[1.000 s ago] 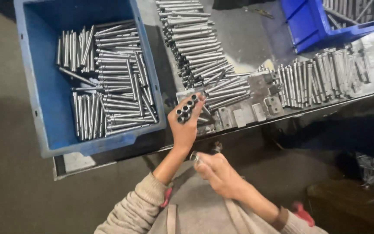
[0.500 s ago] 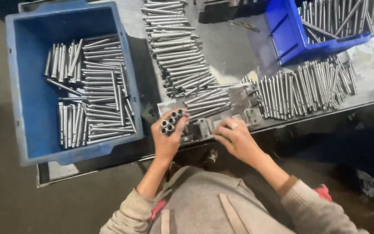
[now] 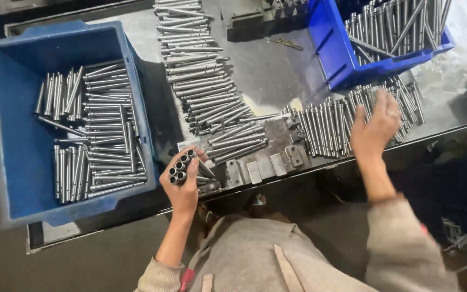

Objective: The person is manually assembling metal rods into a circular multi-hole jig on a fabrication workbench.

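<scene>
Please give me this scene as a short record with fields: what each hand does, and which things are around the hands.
left hand: holds a bundle of metal tubes, open ends facing the camera
right hand: open, above the row of metal rods on the table; holds nothing that shows
left bin: blue, holds stacked metal rods
right bin: blue, rods standing on end inside
table: dark metal, a long pile of rods in the middle

You stand at a dark metal workbench [image 3: 277, 70], scuffed and shiny in patches where light falls. Beneath its front edge you see a dull grey-brown floor [image 3: 82, 265], shadowed at right.
</scene>
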